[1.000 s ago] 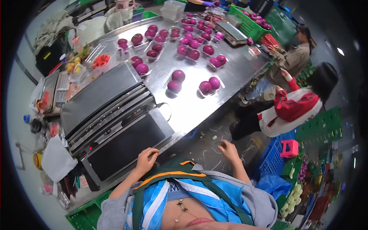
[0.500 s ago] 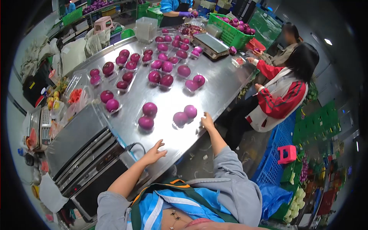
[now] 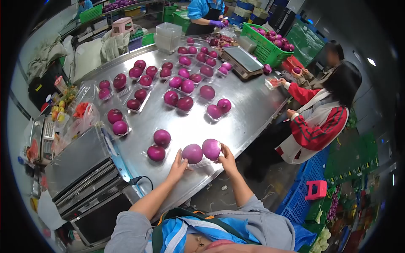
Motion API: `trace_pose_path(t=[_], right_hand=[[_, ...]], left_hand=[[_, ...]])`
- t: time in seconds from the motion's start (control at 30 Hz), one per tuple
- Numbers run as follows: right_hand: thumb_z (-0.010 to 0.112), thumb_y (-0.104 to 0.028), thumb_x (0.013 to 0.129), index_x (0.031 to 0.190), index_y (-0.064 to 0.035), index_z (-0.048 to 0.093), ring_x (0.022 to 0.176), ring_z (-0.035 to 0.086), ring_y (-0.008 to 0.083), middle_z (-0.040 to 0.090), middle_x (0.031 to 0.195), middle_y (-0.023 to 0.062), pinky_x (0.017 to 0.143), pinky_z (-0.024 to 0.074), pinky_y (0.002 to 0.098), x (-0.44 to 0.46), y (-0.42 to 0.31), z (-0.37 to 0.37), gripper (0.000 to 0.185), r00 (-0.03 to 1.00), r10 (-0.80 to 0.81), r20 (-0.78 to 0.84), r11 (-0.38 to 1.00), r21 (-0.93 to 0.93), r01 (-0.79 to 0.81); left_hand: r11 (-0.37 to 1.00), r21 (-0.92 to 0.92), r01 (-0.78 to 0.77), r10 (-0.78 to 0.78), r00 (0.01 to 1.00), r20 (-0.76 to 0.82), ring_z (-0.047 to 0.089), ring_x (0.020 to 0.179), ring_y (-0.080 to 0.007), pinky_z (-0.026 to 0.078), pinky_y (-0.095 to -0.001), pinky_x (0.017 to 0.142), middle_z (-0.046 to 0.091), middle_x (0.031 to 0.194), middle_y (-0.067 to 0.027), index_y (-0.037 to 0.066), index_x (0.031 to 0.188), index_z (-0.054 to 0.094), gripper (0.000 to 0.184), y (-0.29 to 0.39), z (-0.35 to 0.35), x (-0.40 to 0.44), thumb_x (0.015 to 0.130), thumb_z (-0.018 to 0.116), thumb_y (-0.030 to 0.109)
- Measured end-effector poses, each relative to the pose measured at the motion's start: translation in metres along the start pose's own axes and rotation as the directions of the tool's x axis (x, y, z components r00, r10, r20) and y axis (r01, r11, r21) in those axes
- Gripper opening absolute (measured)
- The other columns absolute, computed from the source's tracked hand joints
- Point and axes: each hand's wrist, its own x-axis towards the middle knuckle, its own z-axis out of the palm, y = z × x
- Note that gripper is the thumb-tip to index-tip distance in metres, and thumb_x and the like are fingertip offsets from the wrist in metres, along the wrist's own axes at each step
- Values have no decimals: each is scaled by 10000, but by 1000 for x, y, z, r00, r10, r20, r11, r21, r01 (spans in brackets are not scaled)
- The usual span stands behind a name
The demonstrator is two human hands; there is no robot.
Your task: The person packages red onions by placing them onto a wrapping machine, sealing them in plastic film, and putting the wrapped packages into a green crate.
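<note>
Two peeled red onions [image 3: 192,153] sit side by side in a clear plastic tray [image 3: 202,162] near the front of the metal table. My left hand [image 3: 179,167] grips the tray's left end, thumb and fingers against the left onion. At the other end my right hand [image 3: 227,160] closes round the tray beside the right onion [image 3: 211,149]. Whether the tray touches the table, I cannot tell. Just left of my hands stands another pair of red onions [image 3: 162,138] in a similar tray.
More trayed red onions [image 3: 184,103] cover the metal table [image 3: 143,120]. A scale [image 3: 243,59] and green crate of onions [image 3: 263,46] stand at the back right. A wrapping machine [image 3: 90,181] borders the left. People work at the right [image 3: 318,114] and far side [image 3: 206,12].
Both hands have moved to the near pair of onions and taken hold of their tray. That tray is now closer to me. My view has shifted slightly.
</note>
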Motion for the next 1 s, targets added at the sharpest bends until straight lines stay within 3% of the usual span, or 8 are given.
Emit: trace_pose_path(t=[0.1,0.27,0.53,0.6,0.77,0.83,0.9,1.0], right_hand=[[435,33,692,1272,-4,305,888,586,216,367,1279,196,611,509,268,-11,-78,55,595,976,-142,162,986,-67,155],[416,-12,744,1288,11,254,803,608,203,393,1243,210,617,501,273,-12,-124,212,569,853,-245,461,966,39,257],[354,5,762,1255,-1,295,661,630,220,480,1140,187,527,502,262,-44,-89,471,496,721,-23,692,993,-70,98],[371,0,758,1253,4,295,655,630,218,493,1125,187,517,500,261,-61,-87,503,501,693,5,721,986,-119,116],[498,-212,822,1220,11,373,585,608,159,573,998,152,506,459,242,-67,-88,506,473,646,100,757,957,-250,145],[527,-237,824,1152,1,481,604,605,133,615,895,114,534,453,237,-48,-83,485,408,617,140,774,841,-422,339],[551,-195,819,1062,-23,570,639,611,119,634,824,96,587,467,240,-65,-112,463,298,626,30,779,705,-460,539],[561,-186,811,1086,7,542,628,610,123,630,863,108,603,477,260,-49,-113,457,336,688,59,723,695,-525,492]], left_hand=[[968,39,-248,251,964,-93,584,729,-186,496,-251,522,165,1379,-195,-36,1329,73,645,51,-33,-26,882,460,222],[934,197,-298,351,869,-350,550,657,-154,468,-234,467,351,1284,-209,-71,1292,195,579,162,-136,-112,870,481,206],[904,424,-57,321,746,-583,520,456,-139,425,-233,399,546,1027,-181,-66,1207,344,520,222,-350,-247,848,517,269],[854,512,97,304,706,-640,498,406,-136,405,-255,386,594,851,-167,-63,1168,400,560,228,-376,-270,825,534,357],[764,627,150,292,787,-544,492,407,-139,410,-268,411,596,811,-158,-33,1114,483,510,238,-412,-300,807,540,371],[575,803,155,263,895,-360,494,446,-134,423,-267,460,611,838,-120,-1,1125,501,449,253,-421,-325,800,564,302],[60,998,-37,455,890,6,552,552,-136,452,-276,552,620,817,-93,55,1088,546,362,248,-459,-352,777,578,237],[-103,993,58,221,975,-34,593,696,-263,453,-329,645,617,836,-148,87,1053,557,314,279,-455,-391,777,573,237]])
